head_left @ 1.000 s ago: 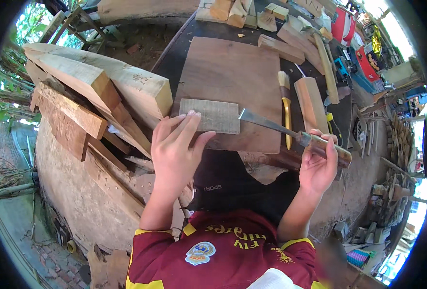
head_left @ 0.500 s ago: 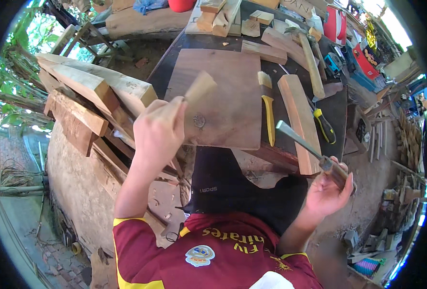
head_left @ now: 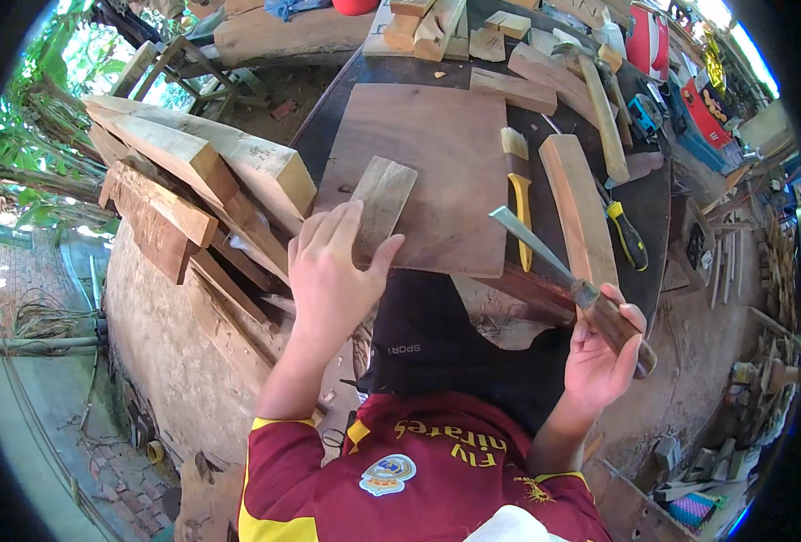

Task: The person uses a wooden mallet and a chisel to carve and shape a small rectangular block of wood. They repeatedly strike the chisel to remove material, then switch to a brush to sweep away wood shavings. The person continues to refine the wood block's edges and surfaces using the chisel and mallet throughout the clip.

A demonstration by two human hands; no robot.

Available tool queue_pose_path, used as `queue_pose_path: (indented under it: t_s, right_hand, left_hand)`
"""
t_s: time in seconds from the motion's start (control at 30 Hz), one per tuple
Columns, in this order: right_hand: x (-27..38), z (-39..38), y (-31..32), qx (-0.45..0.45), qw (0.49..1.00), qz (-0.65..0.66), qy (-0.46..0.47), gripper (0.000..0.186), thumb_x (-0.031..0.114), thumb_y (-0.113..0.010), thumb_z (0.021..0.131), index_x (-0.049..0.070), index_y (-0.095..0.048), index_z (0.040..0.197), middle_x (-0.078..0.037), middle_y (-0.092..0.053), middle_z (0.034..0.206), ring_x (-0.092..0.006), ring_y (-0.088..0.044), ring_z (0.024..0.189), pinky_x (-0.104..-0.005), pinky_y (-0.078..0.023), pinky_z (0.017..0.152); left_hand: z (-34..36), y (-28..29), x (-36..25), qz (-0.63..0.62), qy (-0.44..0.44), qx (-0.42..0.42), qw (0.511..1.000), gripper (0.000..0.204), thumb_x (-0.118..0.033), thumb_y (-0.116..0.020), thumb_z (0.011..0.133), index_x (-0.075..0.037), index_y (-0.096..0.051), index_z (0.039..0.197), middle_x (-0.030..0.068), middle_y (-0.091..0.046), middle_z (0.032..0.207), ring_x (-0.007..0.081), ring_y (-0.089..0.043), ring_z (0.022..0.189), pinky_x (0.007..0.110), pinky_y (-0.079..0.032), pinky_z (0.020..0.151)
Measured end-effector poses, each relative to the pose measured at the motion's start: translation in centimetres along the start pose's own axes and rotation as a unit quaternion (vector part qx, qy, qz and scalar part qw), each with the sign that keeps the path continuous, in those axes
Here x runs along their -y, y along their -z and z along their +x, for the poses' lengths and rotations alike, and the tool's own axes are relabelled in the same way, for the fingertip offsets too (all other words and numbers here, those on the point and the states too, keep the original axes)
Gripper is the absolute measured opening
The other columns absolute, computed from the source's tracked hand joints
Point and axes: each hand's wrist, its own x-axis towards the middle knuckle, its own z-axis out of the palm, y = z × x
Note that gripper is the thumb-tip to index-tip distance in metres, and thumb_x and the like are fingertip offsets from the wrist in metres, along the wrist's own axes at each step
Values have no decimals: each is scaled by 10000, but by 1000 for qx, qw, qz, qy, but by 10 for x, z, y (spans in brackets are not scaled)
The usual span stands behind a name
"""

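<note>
With its fingers and thumb spread, my left hand (head_left: 335,271) is at the near left end of a small flat wood block (head_left: 384,200). This block lies slantwise on a broad brown wooden board (head_left: 455,144); whether my fingertips touch it I cannot tell exactly. My right hand (head_left: 601,357) grips a chisel (head_left: 610,318) by its wooden handle. Its metal blade points up and left over the gap between the board and a long wood bar (head_left: 579,203). A yellow-handled brush (head_left: 520,203) lies right beside the board.
A hammer (head_left: 604,117) and a yellow-and-black screwdriver (head_left: 628,235) lie on the dark table at the right. Wood offcuts (head_left: 518,88) are at the back. Thick timber beams (head_left: 238,163) stick up at the left. A red case (head_left: 646,45) stands far right.
The wood block, pinched and blurred in my left hand before, now lies on the board, and the fingers have spread. The chisel stays in my right hand. The view has shifted slightly.
</note>
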Motion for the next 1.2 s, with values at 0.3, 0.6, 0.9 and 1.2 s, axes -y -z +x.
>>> queue_pose_path:
  t_s: [0.3,0.6,0.9,1.2]
  right_hand:
    - [0,8,-23,94,993,48,-60,498,242,-685,852,-1,-404,1184,-357,-409,1352,-344,-660,789,-352,-583,608]
    - [-1,10,-29,116,990,33,-72,473,243,-647,866,4,-377,1173,-341,-391,1360,-309,-634,777,-291,-548,607]
    - [3,14,-24,60,996,50,-41,456,238,-657,865,8,-394,1157,-354,-391,1363,-363,-651,824,-331,-582,577]
    - [-17,24,-33,12,997,74,-27,705,570,-314,1000,-49,-542,1251,-276,-606,1168,-252,-656,860,-228,-529,487]
  left_hand:
    - [-1,8,23,22,-139,93,986,394,8,-632,775,0,-641,1169,189,-608,1248,347,-541,1180,443,-419,1010]
    - [16,-38,-6,-1,-95,59,994,384,-81,-646,820,55,-595,1175,240,-569,1263,380,-516,1212,452,-405,1038]
    - [13,-31,0,-121,-139,125,975,549,99,-490,719,69,-527,1266,243,-565,1287,361,-490,1276,469,-361,1094]
    - [13,-37,-10,-111,-77,76,988,491,108,-486,774,42,-549,1256,223,-615,1218,369,-567,1182,448,-429,1037]
